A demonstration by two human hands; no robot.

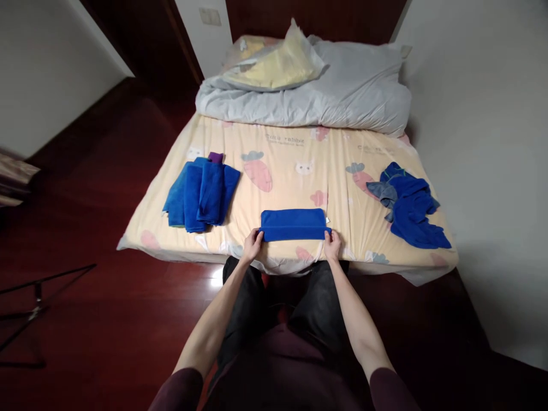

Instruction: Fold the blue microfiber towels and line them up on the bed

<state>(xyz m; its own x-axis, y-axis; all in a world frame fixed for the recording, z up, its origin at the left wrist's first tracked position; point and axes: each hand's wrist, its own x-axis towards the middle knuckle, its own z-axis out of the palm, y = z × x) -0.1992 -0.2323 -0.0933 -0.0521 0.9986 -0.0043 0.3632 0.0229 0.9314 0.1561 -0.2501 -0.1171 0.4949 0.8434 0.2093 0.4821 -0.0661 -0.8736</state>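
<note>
A blue towel [293,218] lies on the bed near its front edge, its lower part folded up over itself in a long band. My left hand [253,244] pinches the left end of that band, thumb on top. At the right end, my right hand [332,245] pinches the matching corner beside a small white tag. To the left rests a stack of folded blue towels [201,194], with a bit of purple cloth showing at its top. A crumpled heap of blue cloths [415,208], with a greyish one among them, lies on the right.
The bed [291,154] has a cream sheet with carrot and rabbit prints. A grey quilt [359,85] and a yellow pillow-like bundle [282,65] fill its far end. Walls stand left and right. A black metal frame [36,302] is on the dark red floor.
</note>
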